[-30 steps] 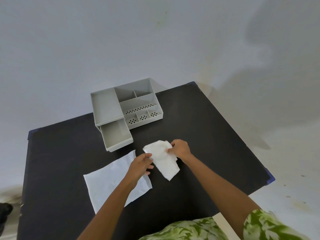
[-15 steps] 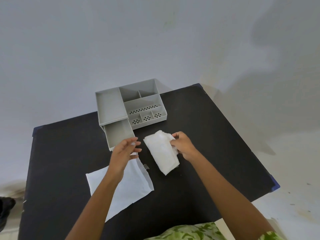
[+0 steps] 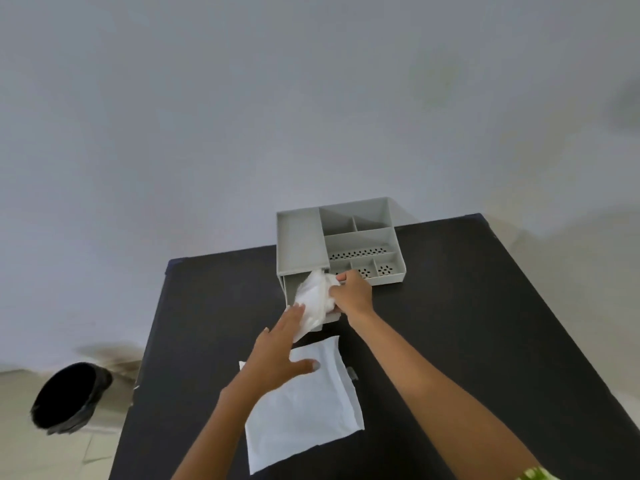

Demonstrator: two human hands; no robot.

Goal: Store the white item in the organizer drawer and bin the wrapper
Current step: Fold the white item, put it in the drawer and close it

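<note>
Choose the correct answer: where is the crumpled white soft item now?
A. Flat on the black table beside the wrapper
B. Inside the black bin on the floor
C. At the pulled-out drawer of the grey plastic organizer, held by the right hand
C: the right hand grips the crumpled white soft item over the open drawer of the grey plastic organizer.
</note>
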